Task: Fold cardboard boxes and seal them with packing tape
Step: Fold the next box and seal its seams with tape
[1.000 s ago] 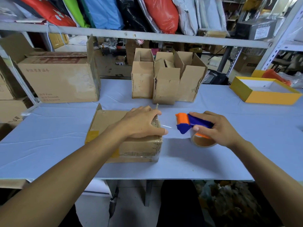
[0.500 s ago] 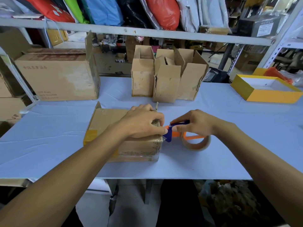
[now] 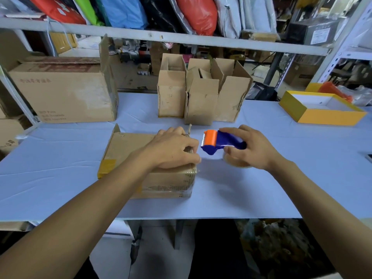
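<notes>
Fingers of our left hand (image 3: 173,150) press flat on the near box (image 3: 141,158) while our right hand (image 3: 249,150) grips the tape dispenser (image 3: 219,141) just beside its right end.

Brown cardboard box (image 3: 128,158) lies flat, flaps closed; blue-orange tape dispenser (image 3: 219,142) sits just right of it.

Pale blue table (image 3: 60,178), flat box (image 3: 128,150) near front, three small boxes (image 3: 201,101) (flaps up), big carton (image 3: 64,91), yellow tray (image 3: 322,109)

A pale blue table (image 3: 261,188) fills the middle; a grey metal shelf (image 3: 181,38) at twelve o'clock holds colourful bags (image 3: 197,13).
</notes>
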